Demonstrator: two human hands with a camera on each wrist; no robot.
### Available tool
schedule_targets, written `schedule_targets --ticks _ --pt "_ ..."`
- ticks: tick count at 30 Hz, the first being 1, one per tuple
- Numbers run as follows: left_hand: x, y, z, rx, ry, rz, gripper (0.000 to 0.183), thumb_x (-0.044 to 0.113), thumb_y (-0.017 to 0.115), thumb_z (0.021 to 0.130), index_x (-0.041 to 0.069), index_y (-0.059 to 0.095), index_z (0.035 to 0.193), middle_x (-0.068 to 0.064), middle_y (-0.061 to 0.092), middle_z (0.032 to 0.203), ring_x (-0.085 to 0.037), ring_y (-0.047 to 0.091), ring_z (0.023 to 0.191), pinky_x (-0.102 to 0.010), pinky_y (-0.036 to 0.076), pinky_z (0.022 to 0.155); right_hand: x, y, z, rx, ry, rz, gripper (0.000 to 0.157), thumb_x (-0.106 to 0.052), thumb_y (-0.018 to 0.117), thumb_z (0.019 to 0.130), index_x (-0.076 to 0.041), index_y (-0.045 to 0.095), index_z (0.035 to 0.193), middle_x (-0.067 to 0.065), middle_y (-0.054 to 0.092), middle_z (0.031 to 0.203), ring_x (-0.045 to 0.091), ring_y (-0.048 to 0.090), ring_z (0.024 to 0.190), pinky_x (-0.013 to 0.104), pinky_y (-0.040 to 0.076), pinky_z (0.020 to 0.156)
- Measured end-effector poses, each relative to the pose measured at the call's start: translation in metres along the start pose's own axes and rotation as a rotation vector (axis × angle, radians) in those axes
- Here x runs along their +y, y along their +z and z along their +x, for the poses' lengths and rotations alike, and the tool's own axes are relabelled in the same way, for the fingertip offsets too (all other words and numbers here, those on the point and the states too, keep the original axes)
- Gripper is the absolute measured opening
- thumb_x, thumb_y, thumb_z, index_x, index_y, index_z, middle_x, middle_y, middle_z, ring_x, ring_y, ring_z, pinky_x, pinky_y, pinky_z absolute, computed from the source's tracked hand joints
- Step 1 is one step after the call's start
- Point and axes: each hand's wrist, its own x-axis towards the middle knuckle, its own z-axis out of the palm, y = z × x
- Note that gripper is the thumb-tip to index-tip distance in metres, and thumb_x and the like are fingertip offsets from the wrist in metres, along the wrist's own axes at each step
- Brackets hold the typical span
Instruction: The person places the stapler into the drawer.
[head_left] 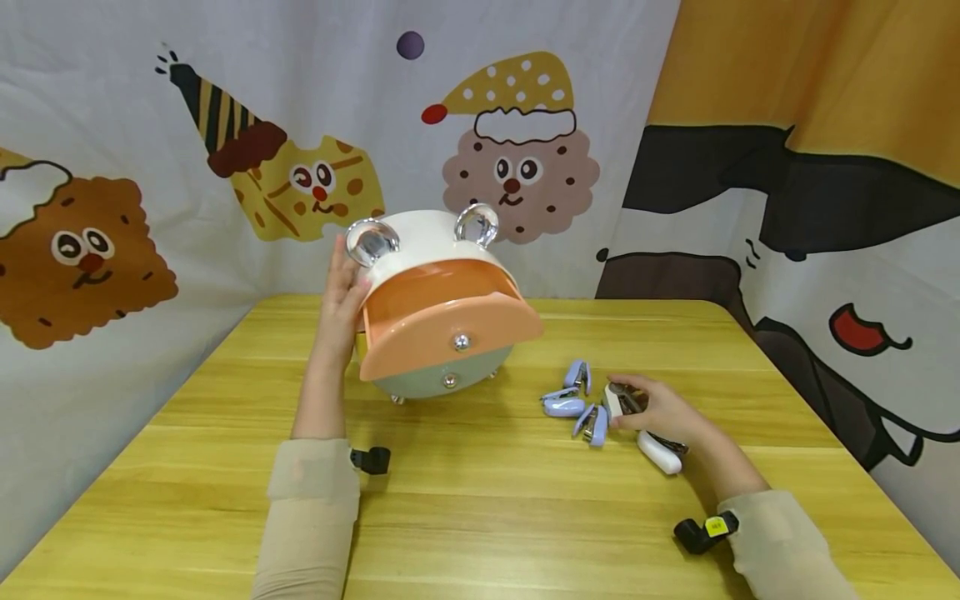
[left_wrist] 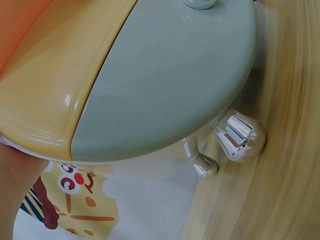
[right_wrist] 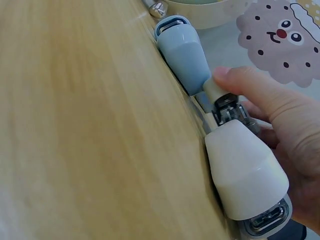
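A small drawer cabinet (head_left: 420, 237) with a white top and silver ears stands on the table, its orange top drawer (head_left: 450, 329) pulled out. Below it are a yellow drawer (left_wrist: 55, 95) and a green drawer (left_wrist: 165, 75). My left hand (head_left: 341, 308) rests along the cabinet's left side, fingers pointing up; its far fingertips are partly hidden. To the right, my right hand (head_left: 656, 410) pinches a white mini stapler (head_left: 612, 403) between thumb and fingers. Another white mini stapler (head_left: 660, 454) lies beneath that hand. Beside the pinched one lie three light purple mini staplers (head_left: 564, 407).
The wooden table (head_left: 480, 517) extends around the cabinet and staplers. Behind its far edge hangs a curtain (head_left: 300, 50) printed with cartoon biscuits. Silver feet (left_wrist: 240, 137) hold the cabinet above the tabletop.
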Motion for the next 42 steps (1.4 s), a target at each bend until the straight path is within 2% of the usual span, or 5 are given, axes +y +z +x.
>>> schedule_targets --ticks 4,11,24,35,42 --pt "0.0 0.0 0.0 0.002 -0.004 0.0 0.067 0.014 0.044 0.099 0.031 0.011 0.155 -0.012 0.035 0.148 -0.027 0.045 0.122 -0.028 0.046 0.093 -0.005 -0.002 0.0 0.044 0.006 0.011 0.076 -0.027 0.08 0.079 -0.001 0.044 0.14 0.022 0.049 0.132 0.034 0.055 0.101 0.039 0.05 0.077" --pt "-0.001 0.0 0.0 0.006 -0.017 0.008 0.067 0.014 0.044 0.099 0.032 0.01 0.155 -0.011 0.034 0.149 -0.028 0.043 0.125 -0.028 0.045 0.094 -0.023 -0.008 -0.003 0.095 -0.015 0.001 0.075 -0.03 0.078 0.081 -0.004 0.043 0.142 0.022 0.044 0.138 0.041 0.052 0.108 0.048 0.047 0.084" --pt "0.0 -0.001 -0.001 0.004 -0.024 -0.003 0.068 0.014 0.044 0.099 0.031 0.009 0.155 -0.011 0.033 0.15 -0.029 0.041 0.128 -0.031 0.044 0.097 -0.062 -0.012 -0.004 0.175 -0.135 0.024 0.069 -0.019 0.077 0.082 -0.007 0.046 0.142 0.016 0.048 0.135 0.034 0.053 0.109 0.045 0.047 0.086" --pt "0.001 0.0 0.0 0.003 -0.023 0.001 0.068 0.014 0.044 0.099 0.032 0.009 0.155 -0.011 0.032 0.15 -0.029 0.041 0.127 -0.03 0.045 0.095 -0.106 -0.012 -0.009 0.273 -0.2 0.11 0.067 -0.008 0.075 0.082 -0.011 0.046 0.142 0.01 0.047 0.135 0.027 0.048 0.115 0.019 0.044 0.086" --pt "0.0 0.0 -0.001 0.005 -0.017 -0.001 0.067 0.014 0.044 0.099 0.033 0.011 0.155 -0.012 0.033 0.149 -0.028 0.044 0.124 -0.029 0.046 0.094 -0.129 -0.012 -0.007 0.333 -0.263 0.132 0.066 -0.005 0.076 0.08 -0.013 0.05 0.14 0.006 0.05 0.132 0.019 0.048 0.113 0.017 0.041 0.091"
